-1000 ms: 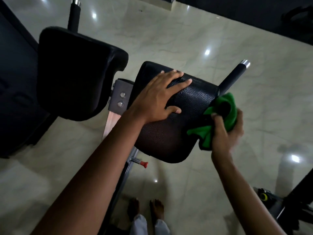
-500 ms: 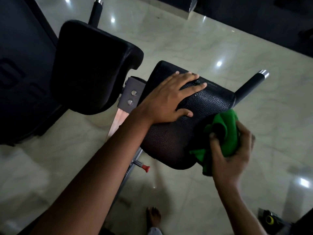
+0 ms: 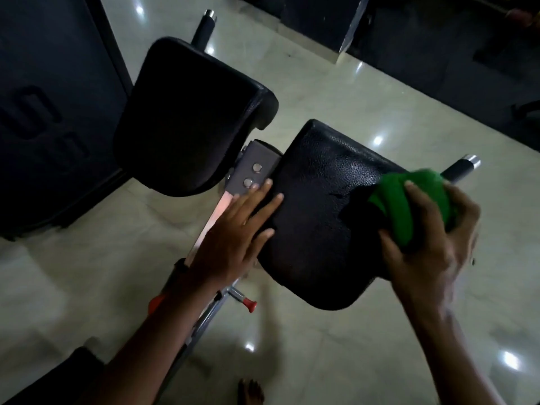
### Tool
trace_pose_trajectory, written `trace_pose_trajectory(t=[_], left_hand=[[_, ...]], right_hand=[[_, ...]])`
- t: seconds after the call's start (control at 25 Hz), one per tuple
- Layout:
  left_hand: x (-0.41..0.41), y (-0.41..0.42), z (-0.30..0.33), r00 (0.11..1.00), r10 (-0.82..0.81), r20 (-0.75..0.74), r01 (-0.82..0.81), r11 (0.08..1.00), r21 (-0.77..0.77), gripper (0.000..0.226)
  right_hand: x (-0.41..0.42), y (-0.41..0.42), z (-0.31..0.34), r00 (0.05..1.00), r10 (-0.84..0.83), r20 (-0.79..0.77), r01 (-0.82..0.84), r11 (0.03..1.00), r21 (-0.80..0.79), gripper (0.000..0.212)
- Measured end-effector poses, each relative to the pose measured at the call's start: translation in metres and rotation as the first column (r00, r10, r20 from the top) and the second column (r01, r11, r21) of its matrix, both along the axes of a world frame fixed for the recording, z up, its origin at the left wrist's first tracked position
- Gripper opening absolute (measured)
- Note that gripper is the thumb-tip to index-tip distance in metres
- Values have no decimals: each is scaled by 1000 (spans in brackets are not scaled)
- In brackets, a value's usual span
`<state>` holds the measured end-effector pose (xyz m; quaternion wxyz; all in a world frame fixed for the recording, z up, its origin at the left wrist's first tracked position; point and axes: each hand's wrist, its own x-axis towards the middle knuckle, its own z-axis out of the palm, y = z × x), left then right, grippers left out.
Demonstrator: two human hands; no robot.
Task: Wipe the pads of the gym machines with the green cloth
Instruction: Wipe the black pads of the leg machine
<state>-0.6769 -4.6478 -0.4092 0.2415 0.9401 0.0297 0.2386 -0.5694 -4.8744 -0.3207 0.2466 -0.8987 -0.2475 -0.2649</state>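
Green cloth [image 3: 409, 206] is bunched in the right hand [image 3: 432, 247], whose fingers and thumb are curled around it, and it is pressed against the right edge of the nearer black pad [image 3: 315, 217]. The left hand [image 3: 233, 238] is laid with straight fingers on the left edge of the same pad, beside the grey bracket [image 3: 257, 168]; nothing is gripped by it.

The step in hand seems to be the wiping of this pad's side. It is judged that the pad should be kept steady by the left hand while the cloth is drawn along the edge with even pressure. The grained top, which is shiny in places, should be covered in overlapping strokes from the far edge to the near one. The cloth could be opened a little wider, so that more surface is touched at once. The rounded lower corner is easily missed.

A second pad [image 3: 187, 118] stands to the left, apart from the hands; whether it is already clean cannot be told. The pale floor [image 3: 380, 346] is seen below.
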Motion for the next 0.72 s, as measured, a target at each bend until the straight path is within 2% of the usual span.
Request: trace_pose_trajectory(t=[0.08,0.16,0.24,0.32,0.36,0.4,0.44,0.52,0.56,0.64,0.72], left_hand=[[-4,8,-10,998,47,-42,-49,997,-51,52],[-3,11,-17,999,5,-48,-8,998,-59,52],[1,16,-22,1000,-8,-16,7,998,-56,52],[8,25,-19,998,59,35,-58,997,-42,56],[13,31,-13,994,85,72,-85,996,2,55],[20,40,-5,990,95,102,-104,991,86,53],[28,48,5,989,98,108,-118,972,203,52],[43,67,23,984,152,96,-177,906,383,56],[48,76,29,976,199,84,-216,889,404,58],[53,92,28,962,262,73,-267,866,423,62],[53,100,16,963,248,101,-265,826,498,64]], right_hand=[[17,16,11,996,-89,23,91,989,-116,61],[5,22,1,996,-67,61,78,978,-192,60],[-24,17,-24,987,99,129,-57,954,-294,55],[-45,10,-40,950,272,155,-181,882,-436,47],[-41,10,-37,938,307,162,-198,857,-476,46],[-29,13,-27,942,288,174,-177,864,-472,47],[-13,18,-15,963,202,181,-107,897,-430,50],[17,26,10,992,-53,115,78,973,-219,57],[20,28,16,991,-114,76,124,981,-152,59],[4,25,2,993,-2,120,26,980,-197,58],[-28,17,-25,947,260,190,-177,912,-370,48]])
